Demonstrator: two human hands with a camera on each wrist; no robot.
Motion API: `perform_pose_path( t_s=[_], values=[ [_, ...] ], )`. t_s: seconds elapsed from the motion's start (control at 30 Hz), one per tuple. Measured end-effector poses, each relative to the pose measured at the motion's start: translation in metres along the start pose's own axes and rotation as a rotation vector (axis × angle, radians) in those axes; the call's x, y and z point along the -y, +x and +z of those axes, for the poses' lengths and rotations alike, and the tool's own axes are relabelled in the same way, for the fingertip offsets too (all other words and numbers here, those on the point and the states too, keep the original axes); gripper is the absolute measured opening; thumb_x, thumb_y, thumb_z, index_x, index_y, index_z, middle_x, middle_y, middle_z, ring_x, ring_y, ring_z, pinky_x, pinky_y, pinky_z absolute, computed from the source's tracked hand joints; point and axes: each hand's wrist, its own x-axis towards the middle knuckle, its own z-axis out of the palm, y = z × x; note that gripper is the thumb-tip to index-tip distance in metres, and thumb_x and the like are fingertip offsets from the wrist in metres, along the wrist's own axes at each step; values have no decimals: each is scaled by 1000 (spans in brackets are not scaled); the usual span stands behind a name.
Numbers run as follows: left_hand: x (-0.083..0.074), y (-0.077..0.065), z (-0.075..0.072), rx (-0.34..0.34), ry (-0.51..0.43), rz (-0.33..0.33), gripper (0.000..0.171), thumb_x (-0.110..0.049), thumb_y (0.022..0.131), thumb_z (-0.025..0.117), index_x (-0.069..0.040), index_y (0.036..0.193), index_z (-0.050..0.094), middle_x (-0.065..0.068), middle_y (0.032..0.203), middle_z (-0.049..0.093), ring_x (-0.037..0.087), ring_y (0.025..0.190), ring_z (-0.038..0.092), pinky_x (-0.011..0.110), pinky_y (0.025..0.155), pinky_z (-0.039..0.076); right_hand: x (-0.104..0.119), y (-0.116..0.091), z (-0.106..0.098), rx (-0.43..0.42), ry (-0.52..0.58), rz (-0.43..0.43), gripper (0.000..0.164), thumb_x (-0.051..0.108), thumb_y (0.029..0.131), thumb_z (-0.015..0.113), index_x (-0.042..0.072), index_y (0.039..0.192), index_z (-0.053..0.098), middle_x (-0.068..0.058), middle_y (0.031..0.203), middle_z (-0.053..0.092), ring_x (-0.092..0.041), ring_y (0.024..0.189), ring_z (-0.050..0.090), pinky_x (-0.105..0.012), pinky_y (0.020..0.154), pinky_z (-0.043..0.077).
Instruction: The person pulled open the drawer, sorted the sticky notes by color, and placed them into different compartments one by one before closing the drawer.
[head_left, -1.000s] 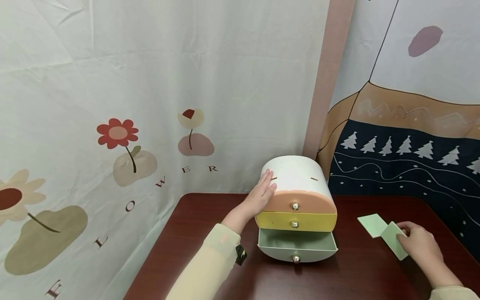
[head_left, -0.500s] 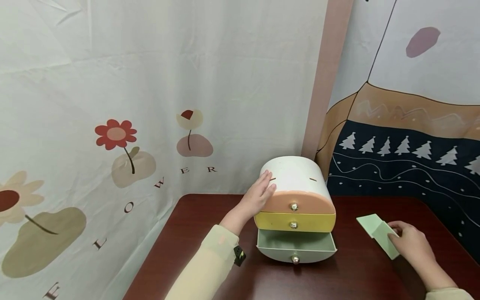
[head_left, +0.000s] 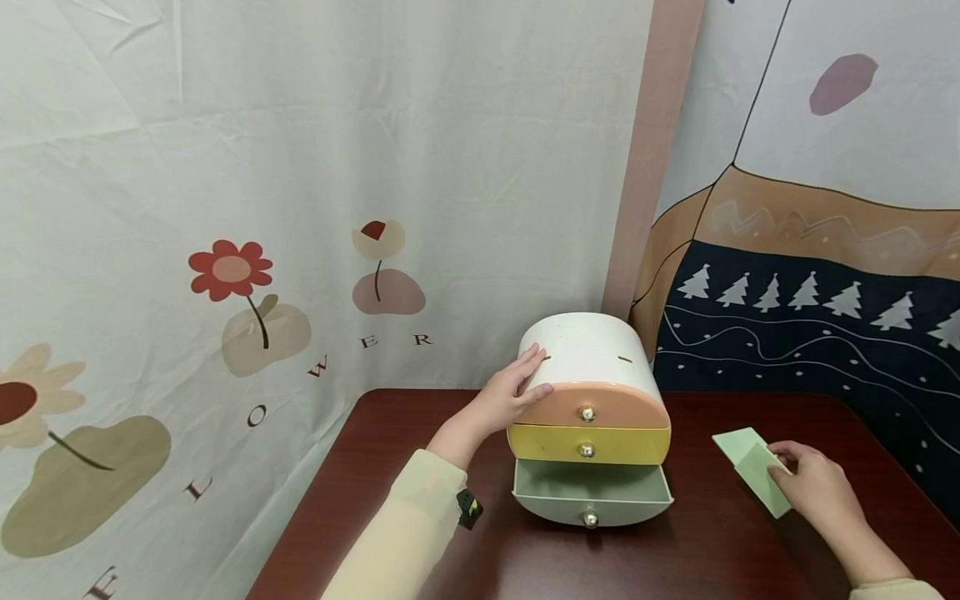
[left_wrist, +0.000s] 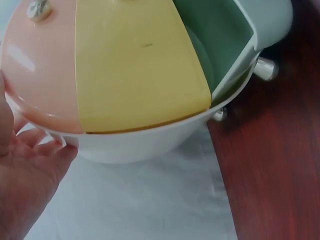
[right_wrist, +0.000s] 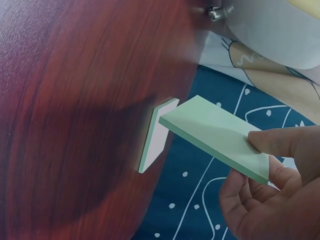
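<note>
My right hand [head_left: 821, 487] pinches a pale green sticky-note pad [right_wrist: 210, 135] between thumb and fingers. Its far corner overlaps a second green pad [right_wrist: 159, 135] lying on the table in the right wrist view. A small drawer box [head_left: 588, 350] with a rounded white top stands in the middle. Against its upper left side rests my left hand [head_left: 506, 396], thumb at the edge of the peach drawer [head_left: 555, 408]. The yellow drawer [head_left: 551, 444] below is closed. At the bottom, the grey-green drawer [head_left: 551, 508] is pulled out, its visible inside bare.
The dark red-brown table [head_left: 420, 467] carries everything and ends near the pads on the right. Behind it hang a white curtain [head_left: 480, 167] with printed flowers and a dark blue cloth [head_left: 750, 333] with trees. A round silver knob [head_left: 590, 518] sticks out from the lowest drawer.
My right hand has shifted left with its pad, which now covers more of the lying one in the head view. My left thumb has spread away from the fingers on the box.
</note>
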Motion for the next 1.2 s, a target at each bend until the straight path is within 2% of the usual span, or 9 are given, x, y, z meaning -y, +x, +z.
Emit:
perform_pose_path(
  t_s=[0.17, 0.27, 0.4, 0.67, 0.87, 1.03, 1.1, 1.17, 1.2],
  values=[
    [3, 0, 1, 8, -3, -6, 66, -38, 95, 53, -16, 151, 26, -1, 159, 16, 15, 146, 15, 39, 116, 21, 9, -5, 0, -49, 11, -74, 29, 8, 84, 62, -7, 109, 61, -25, 95, 62, -38, 81, 59, -45, 60, 46],
    [3, -1, 3, -3, -3, -8, 65, -39, 95, 52, -18, 151, 26, -2, 159, 16, 14, 146, 15, 40, 116, 21, 19, -9, -1, -117, 13, -132, 26, 8, 83, 65, -4, 106, 63, -23, 94, 63, -34, 76, 58, -39, 57, 45],
    [3, -2, 4, -11, 1, -1, 65, -41, 96, 52, -18, 151, 27, -1, 159, 16, 15, 146, 15, 41, 116, 21, 37, -17, -5, -194, 28, -186, 22, 7, 82, 69, 1, 102, 66, -18, 94, 64, -23, 69, 55, -26, 50, 38],
    [4, -2, 4, -7, 8, -4, 65, -42, 96, 50, -19, 151, 26, -2, 159, 16, 16, 146, 14, 41, 117, 20, 67, -30, -10, -315, 64, -313, 24, 4, 74, 76, 13, 95, 70, -3, 91, 65, 7, 68, 45, -20, 48, 41],
    [4, -2, 4, 2, 9, -11, 65, -45, 96, 48, -20, 151, 25, -5, 159, 14, 16, 147, 12, 40, 117, 19, 84, -38, -5, -348, 104, -439, 33, -2, 68, 79, 19, 91, 71, 4, 91, 63, 4, 75, 50, -4, 59, 40],
    [5, -2, 4, 2, 9, -8, 65, -46, 96, 47, -20, 151, 25, -5, 159, 14, 16, 147, 12, 40, 117, 19, 94, -45, 8, -372, 101, -591, 37, -3, 63, 80, 22, 89, 72, 11, 90, 60, 2, 82, 46, -4, 64, 38],
    [5, -2, 5, 1, 13, -7, 66, -47, 96, 47, -21, 151, 24, -5, 159, 13, 16, 147, 12, 40, 117, 20, 96, -46, 14, -368, 118, -659, 30, 1, 69, 77, 23, 90, 73, 13, 91, 59, 2, 84, 45, -7, 66, 38],
    [5, -2, 5, -1, 15, -3, 66, -48, 96, 46, -20, 151, 25, -4, 159, 14, 16, 147, 12, 41, 116, 20, 98, -49, 21, -357, 133, -717, 11, 17, 82, 72, 24, 91, 73, 15, 91, 58, 3, 85, 45, -9, 68, 38],
    [5, -2, 5, 0, 15, -5, 66, -49, 96, 46, -21, 151, 24, -5, 159, 13, 16, 147, 12, 41, 116, 20, 100, -50, 24, -354, 143, -745, 8, 25, 88, 67, 24, 92, 74, 15, 92, 58, 2, 85, 45, -10, 69, 38]
  ],
)
